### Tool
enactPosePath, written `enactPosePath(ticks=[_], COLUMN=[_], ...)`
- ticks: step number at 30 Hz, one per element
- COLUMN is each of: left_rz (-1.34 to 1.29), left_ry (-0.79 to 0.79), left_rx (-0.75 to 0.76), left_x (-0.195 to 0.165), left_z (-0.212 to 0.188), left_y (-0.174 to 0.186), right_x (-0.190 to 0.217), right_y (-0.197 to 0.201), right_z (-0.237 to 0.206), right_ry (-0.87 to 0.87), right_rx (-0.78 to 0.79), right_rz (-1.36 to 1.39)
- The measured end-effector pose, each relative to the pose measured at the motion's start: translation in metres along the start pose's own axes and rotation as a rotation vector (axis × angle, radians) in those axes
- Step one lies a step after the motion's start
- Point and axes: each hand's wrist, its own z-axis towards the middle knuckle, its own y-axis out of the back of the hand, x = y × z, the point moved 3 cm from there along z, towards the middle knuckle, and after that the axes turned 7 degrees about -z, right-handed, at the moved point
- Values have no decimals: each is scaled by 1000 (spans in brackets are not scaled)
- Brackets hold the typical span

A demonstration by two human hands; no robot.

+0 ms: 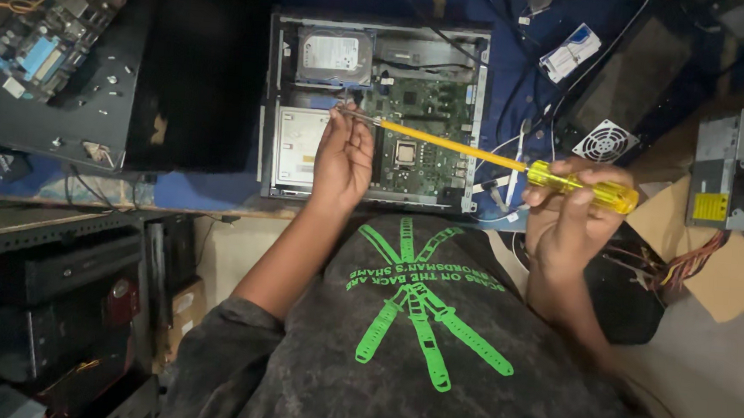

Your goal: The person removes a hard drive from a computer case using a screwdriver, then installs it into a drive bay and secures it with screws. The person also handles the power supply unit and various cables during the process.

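Blue covering spreads over the table (216, 191), where an open computer case (375, 111) lies flat with its lid off. Inside it sit a silver hard drive (335, 55) at the upper left, a pale disc drive (299, 145) below that, and a green circuit board (419, 134) to the right. The right hand (574, 216) grips the clear yellow handle of a long screwdriver (515, 164), fingers wrapped tight around it, just off the case's right edge. The yellow shaft slants up and left across the circuit board. The left hand (343, 156) rests over the case between the disc drive and the board, its fingers pinched together on the metal tip of the screwdriver near the hard drive's lower edge. A black case panel (172, 73) lies left of the case, with another circuit board (40, 20) at the far left. A grey power supply (741, 169) with coloured wires sits at the right, and a small white fan (605, 141) lies between it and the case.
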Motion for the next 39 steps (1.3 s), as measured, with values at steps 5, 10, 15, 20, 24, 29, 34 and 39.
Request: enactPosePath(ticks=[5,10,15,20,24,29,34,39], left_rz=[-27,-37,45,408,960,1551,1491,1492], left_ry=[42,66,221,281,-27,-387,-405,-423], left_rx=[-17,62,-48,-194,-58,90,120,109], left_x=[4,11,29,21,-15,-58,-66,-67], left_z=[9,14,21,20,15,2,-1,5], left_y=[5,3,11,37,50,55,60,62], right_x=[8,12,12,20,28,17,-8,-37], right_y=[-5,-9,-12,-11,-12,-28,-47,-59], right_z=[8,16,28,58,90,129,162,193], right_ry=[30,68,99,129,112,38,23,153], right_rx=[66,47,80,92,164,325,455,603], right_rz=[-98,-132,-177,-324,-528,-714,-884,-1045])
